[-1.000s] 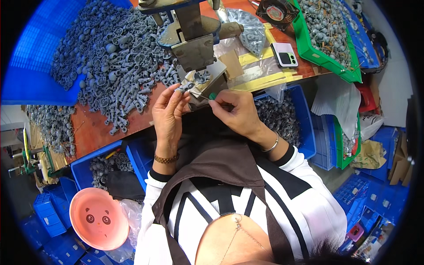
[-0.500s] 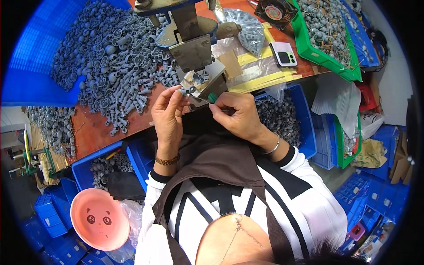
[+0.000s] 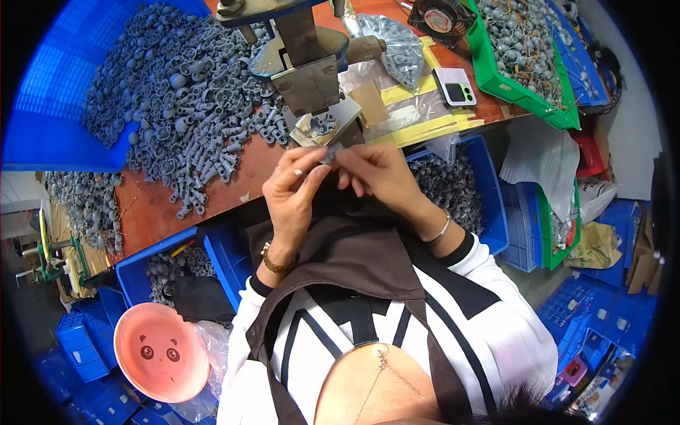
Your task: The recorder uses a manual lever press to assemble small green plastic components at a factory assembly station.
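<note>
The small grey part point(image 3: 331, 154) is now off the press point(image 3: 312, 78) (it sat there a moment ago), pinched between my left hand point(image 3: 294, 185) and right hand point(image 3: 379, 173), near the worktop point(image 3: 152, 205) edge.

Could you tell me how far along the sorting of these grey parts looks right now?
Done so far cannot be counted, though a blue bin below the bench edge holds grey pieces. In hand: the left hand and right hand pinch one small grey part just in front of the bench press. Left: a large heap of grey parts covers the bench.
</note>
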### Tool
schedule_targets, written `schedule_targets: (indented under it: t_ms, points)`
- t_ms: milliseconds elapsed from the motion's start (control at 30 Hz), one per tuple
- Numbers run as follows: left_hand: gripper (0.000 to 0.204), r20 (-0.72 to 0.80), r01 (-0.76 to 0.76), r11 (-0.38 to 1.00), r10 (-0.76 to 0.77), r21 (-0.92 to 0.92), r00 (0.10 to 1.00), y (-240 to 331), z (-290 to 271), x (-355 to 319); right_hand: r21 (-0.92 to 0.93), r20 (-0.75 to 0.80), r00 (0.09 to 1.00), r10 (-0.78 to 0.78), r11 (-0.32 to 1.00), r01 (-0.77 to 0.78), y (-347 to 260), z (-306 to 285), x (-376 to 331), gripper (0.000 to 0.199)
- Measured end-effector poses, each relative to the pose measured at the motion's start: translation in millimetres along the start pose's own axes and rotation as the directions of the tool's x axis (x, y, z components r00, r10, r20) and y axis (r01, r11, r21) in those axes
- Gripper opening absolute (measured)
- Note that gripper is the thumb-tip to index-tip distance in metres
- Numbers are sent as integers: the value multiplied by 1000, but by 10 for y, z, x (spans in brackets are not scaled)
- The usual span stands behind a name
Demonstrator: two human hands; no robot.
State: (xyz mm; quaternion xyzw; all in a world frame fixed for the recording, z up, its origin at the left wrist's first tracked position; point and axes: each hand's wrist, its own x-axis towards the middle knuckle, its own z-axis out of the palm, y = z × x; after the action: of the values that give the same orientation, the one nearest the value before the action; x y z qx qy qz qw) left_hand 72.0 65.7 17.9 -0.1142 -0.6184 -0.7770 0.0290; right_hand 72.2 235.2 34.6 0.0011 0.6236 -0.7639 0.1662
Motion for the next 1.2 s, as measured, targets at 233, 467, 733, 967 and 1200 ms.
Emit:
schedule_targets:
  t_ms: [233, 467, 733, 967, 1200]
  points:
    - [22, -295, -211, 946, 280, 247, 914, 59, -20, -26, 123, -129, 988, -82, 987, 98, 108, -167, 166, 18]
    - [42, 62, -309, 345, 572, 886, 818, 194, -71, 106, -274, -11, 971, -239, 935, 227, 119, -217, 306, 11]
    - [20, -34, -98, 699, 172, 708, 985, -88, -48, 240, -246, -23, 971, -240, 942, 227, 142, -46, 456, 17]
    - [17, 30, -141, 612, 188, 778, 982, -106, -93, 431, -771, -70, 920, -386, 606, 196, 57, -11, 417, 14]
    - [16, 116, -221, 504, 231, 835, 966, -85, -94, 450, -511, -54, 845, -532, 741, 435, -547, -704, 1037, 19]
